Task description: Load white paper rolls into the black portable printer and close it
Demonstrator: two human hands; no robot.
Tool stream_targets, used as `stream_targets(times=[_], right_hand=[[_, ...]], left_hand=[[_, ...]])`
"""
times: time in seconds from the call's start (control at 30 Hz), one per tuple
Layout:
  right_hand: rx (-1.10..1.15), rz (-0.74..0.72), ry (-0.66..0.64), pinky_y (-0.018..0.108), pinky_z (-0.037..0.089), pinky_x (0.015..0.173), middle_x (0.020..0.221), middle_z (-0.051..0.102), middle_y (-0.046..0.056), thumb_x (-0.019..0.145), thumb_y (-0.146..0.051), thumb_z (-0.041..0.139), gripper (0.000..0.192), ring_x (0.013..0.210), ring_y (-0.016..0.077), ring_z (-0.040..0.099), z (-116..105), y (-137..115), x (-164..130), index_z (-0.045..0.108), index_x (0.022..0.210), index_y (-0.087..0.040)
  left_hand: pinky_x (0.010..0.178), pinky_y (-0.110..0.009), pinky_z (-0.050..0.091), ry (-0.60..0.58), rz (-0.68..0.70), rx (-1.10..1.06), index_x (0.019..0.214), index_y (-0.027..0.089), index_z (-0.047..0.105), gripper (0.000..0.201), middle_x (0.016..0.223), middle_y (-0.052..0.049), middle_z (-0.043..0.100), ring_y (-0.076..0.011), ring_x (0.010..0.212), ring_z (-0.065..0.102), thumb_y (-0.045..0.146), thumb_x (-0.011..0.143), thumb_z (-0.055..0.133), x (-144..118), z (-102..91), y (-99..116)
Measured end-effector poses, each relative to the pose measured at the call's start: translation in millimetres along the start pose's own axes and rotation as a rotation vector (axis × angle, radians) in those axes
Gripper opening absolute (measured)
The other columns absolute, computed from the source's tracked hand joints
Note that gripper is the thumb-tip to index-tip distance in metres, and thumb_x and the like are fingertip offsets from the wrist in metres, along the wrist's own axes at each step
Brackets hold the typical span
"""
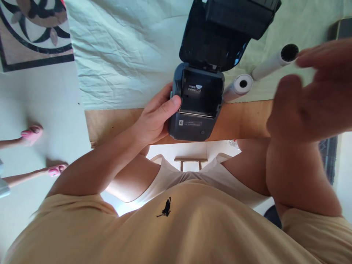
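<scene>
My left hand [154, 119] grips the left side of the open printer [196, 106] at the table's near edge; my right hand [310, 99], fingers spread and empty, hovers nearest the two paper rolls [239, 87] lying lengthwise toward me, just right of the printer.

Printer [196, 106] labels too small, unreadable

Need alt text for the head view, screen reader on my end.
The left hand grips the side of a dark printer whose lid stands open on a cloth-covered table. The right hand, open and blurred, hovers near two white paper rolls beside the printer. Another person's feet in pink sandals show at left.
</scene>
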State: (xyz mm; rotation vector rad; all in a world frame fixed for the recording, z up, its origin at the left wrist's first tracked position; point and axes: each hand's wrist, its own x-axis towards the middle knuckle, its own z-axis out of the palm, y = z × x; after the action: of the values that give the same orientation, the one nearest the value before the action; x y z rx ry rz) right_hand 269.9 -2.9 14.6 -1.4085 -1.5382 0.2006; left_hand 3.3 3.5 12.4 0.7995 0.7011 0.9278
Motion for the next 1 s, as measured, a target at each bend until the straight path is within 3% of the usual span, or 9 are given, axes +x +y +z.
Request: stream_targets(times=[0.07,0.13,0.33,0.43,0.57,0.7,0.8,0.9,1.0], right_hand=[[-0.053,-0.186,0.062,0.038,0.048,0.085,0.118,0.066,0.004,0.076,-0.023,0.068,0.046,0.107,0.0216,0.063,-4.3,14.9,7.8,0.067,0.122,-0.026],[-0.17,-0.142,-0.068,0.034,0.048,0.079,0.13,0.06,0.01,0.072,-0.018,0.071,0.064,0.11,0.0222,0.063,-3.5,23.7,14.1,0.058,0.134,-0.024],[-0.287,0.009,-0.23,0.027,0.049,0.07,0.113,0.065,0.009,0.075,-0.012,0.069,0.049,0.095,0.0148,0.063,6.8,14.2,17.0,0.067,0.124,-0.02],[-0.194,-0.019,-0.278,0.028,0.054,0.079,0.124,0.067,0.01,0.075,-0.001,0.058,0.062,0.106,0.0169,0.066,7.2,9.7,14.1,0.059,0.134,-0.021],[-0.249,-0.079,-0.342,0.035,0.053,0.091,0.115,0.071,0.011,0.07,0.002,0.056,0.062,0.107,0.0201,0.067,7.1,9.1,13.2,0.061,0.129,-0.018],[-0.305,-0.075,-0.316,0.038,0.052,0.094,0.114,0.067,0.012,0.076,-0.02,0.073,0.047,0.106,0.0215,0.065,9.2,8.4,15.3,0.066,0.122,-0.018],[-0.354,-0.004,-0.292,0.04,0.051,0.095,0.111,0.062,0.011,0.076,-0.019,0.073,0.047,0.106,0.0212,0.064,9.1,8.6,16.3,0.068,0.123,-0.022],[-0.333,-0.006,-0.254,0.036,0.053,0.082,0.11,0.06,0.01,0.078,-0.018,0.071,0.053,0.101,0.0198,0.063,4.3,9.5,16.3,0.065,0.131,-0.025],[-0.177,-0.097,-0.153,0.03,0.049,0.071,0.13,0.057,0.009,0.08,-0.024,0.069,0.065,0.109,0.0201,0.059,-0.3,5.7,14.7,0.054,0.143,-0.028]], left_hand=[[0.099,-0.04,0.064,-0.004,-0.003,0.001,0.11,0.018,0.072,0.035,0.112,-0.002,0.075,-0.0319,0.137,0.06,0.048,0.093,0.066,-0.1,-0.5,0.2],[0.097,-0.041,0.065,-0.006,-0.006,0.007,0.11,0.018,0.072,0.035,0.113,-0.002,0.075,-0.0324,0.135,0.061,0.048,0.092,0.067,0.0,-1.1,0.6],[0.094,-0.04,0.066,0.012,-0.003,0.076,0.11,0.019,0.073,0.036,0.117,-0.001,0.074,-0.0325,0.136,0.06,0.049,0.091,0.066,0.2,-1.9,2.6],[0.093,-0.04,0.067,0.005,-0.015,0.066,0.111,0.019,0.073,0.037,0.118,-0.002,0.075,-0.0328,0.135,0.061,0.05,0.091,0.067,0.1,-2.2,2.8],[0.094,-0.04,0.067,-0.01,-0.019,0.039,0.112,0.018,0.072,0.036,0.118,-0.002,0.075,-0.0318,0.133,0.063,0.048,0.092,0.066,0.2,-3.0,2.0],[0.097,-0.041,0.066,-0.007,-0.01,0.027,0.113,0.019,0.072,0.035,0.12,-0.001,0.075,-0.0311,0.135,0.062,0.046,0.094,0.065,0.2,-3.0,1.7],[0.101,-0.043,0.064,-0.004,-0.021,0.037,0.112,0.019,0.072,0.034,0.119,-0.001,0.075,-0.031,0.137,0.06,0.046,0.094,0.064,-0.2,-2.9,1.7],[0.102,-0.042,0.064,-0.012,-0.027,0.022,0.112,0.019,0.07,0.032,0.119,-0.002,0.075,-0.0302,0.136,0.061,0.044,0.096,0.062,-0.7,-2.4,2.1],[0.103,-0.04,0.063,-0.014,-0.04,0.011,0.112,0.018,0.07,0.026,0.115,-0.001,0.076,-0.0279,0.133,0.063,0.037,0.098,0.058,-1.2,-1.4,3.1]])
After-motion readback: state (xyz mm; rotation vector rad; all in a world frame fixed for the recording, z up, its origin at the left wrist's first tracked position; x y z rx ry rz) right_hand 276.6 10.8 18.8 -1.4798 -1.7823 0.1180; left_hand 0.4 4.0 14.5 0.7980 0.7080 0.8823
